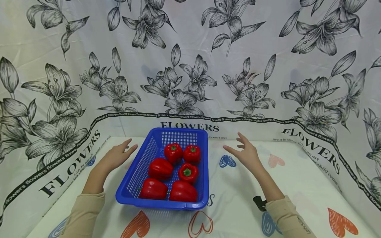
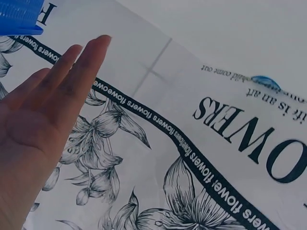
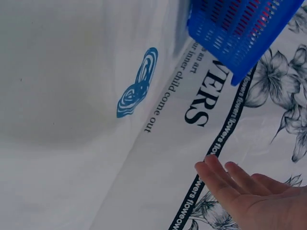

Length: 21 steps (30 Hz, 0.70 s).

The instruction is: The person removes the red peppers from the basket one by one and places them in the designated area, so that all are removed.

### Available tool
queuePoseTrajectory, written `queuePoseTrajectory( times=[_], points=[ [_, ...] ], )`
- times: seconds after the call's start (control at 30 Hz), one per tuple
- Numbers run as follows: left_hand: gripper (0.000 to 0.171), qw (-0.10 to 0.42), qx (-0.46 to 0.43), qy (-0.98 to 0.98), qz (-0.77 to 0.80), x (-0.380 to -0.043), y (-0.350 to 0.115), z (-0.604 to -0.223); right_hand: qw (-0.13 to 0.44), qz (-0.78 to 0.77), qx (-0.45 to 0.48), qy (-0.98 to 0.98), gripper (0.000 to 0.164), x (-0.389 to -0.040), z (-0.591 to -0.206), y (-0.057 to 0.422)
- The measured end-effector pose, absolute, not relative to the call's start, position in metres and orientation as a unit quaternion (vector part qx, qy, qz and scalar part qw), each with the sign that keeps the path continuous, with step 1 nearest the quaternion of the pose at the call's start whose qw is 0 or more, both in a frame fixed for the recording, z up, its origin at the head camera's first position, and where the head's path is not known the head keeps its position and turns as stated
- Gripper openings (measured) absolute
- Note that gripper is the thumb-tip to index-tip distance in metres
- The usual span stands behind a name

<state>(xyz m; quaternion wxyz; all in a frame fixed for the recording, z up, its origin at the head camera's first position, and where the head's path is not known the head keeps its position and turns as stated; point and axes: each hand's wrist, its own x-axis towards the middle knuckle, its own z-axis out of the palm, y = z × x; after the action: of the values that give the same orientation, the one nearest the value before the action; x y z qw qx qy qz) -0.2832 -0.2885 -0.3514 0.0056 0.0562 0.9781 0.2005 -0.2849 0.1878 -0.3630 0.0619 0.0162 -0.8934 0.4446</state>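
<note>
A blue plastic basket [image 1: 162,205] with slotted walls stands on the white cloth, holding several red bell peppers [image 1: 160,168], some with green stems showing. To its left my left hand [image 1: 116,154] hovers with fingers extended, apart from the basket wall. On the other side my right hand [image 1: 245,153] is held in the air, fingers spread loosely and nothing in them. The left wrist view shows the left palm [image 2: 33,129] bare, with a corner of the basket [image 2: 19,17] beyond. In the right wrist view the right hand [image 3: 254,196] is below the basket's corner [image 3: 240,48].
The table cloth [image 1: 238,205] is white with printed hearts. Behind it and at both sides hangs a curtain [image 1: 190,43] with black lily drawings and a "flowers" band. A small black object [image 1: 260,203] sits at the right wrist.
</note>
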Motion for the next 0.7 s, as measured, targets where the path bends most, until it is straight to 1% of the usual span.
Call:
queuePoseTrajectory(
  times=[0.2, 0.43, 0.7],
  points=[
    [0.082, 0.019, 0.064, 0.967, 0.246, -0.28, -0.288, -0.352, 0.044, 0.488, 0.013, -0.872, 0.097, -0.282, -0.362, 0.187],
    [0.071, 0.035, 0.078, 0.933, 0.349, -0.275, -0.288, -0.352, 0.039, 0.514, 0.021, -0.857, 0.093, -0.279, -0.365, 0.182],
    [0.07, 0.07, 0.073, 0.898, 0.428, -0.276, -0.293, -0.354, 0.027, 0.53, 0.028, -0.847, 0.089, -0.274, -0.366, 0.175]
  ],
)
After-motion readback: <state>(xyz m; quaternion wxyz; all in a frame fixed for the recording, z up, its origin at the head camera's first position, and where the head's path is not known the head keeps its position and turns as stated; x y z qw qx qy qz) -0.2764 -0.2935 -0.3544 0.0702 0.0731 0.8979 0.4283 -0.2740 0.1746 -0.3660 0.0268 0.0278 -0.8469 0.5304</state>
